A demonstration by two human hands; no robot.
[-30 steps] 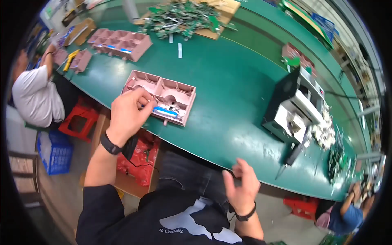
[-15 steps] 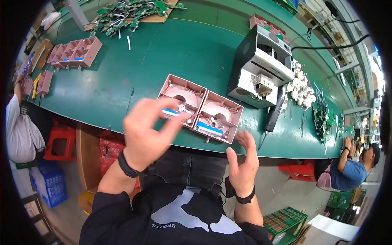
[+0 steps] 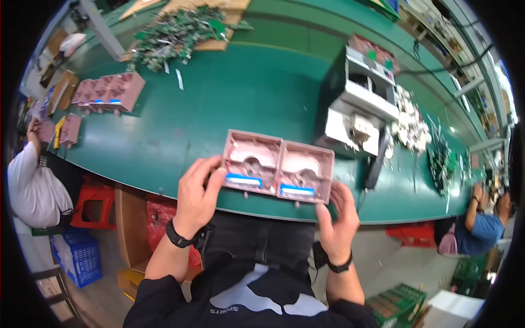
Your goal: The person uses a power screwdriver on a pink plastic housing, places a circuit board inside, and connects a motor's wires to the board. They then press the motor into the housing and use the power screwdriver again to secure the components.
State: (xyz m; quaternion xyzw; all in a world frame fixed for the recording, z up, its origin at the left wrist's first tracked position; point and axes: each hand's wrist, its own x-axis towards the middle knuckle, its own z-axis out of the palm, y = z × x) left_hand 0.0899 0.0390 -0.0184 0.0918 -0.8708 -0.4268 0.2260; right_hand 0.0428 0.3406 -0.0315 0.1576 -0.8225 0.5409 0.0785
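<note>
Two pink plastic housings [image 3: 281,164] sit side by side near the front edge of the green bench. Each has a round recess, and a blue-and-white cylindrical part, like a battery, lies along its near side: one on the left [image 3: 243,181], one on the right [image 3: 297,190]. My left hand [image 3: 198,188] grips the outer left end of the pair, thumb at its near corner. At the opposite end my right hand [image 3: 340,221] has its fingers curled along the side and its thumb at the near corner. The housings are slightly blurred, so fine wiring is hard to make out.
A black-and-white bench machine [image 3: 358,109] stands right of the housings, with a black-handled tool [image 3: 375,167] beside it. Beyond lie white parts [image 3: 411,123] and green circuit boards [image 3: 440,158]. More boards [image 3: 180,38] and pink housings [image 3: 112,92] occupy the left. Co-workers sit at both sides.
My left hand has come down from above the left housing to its outer end, and my right hand has closed on the right end. The pair now lies straighter, less tilted.
</note>
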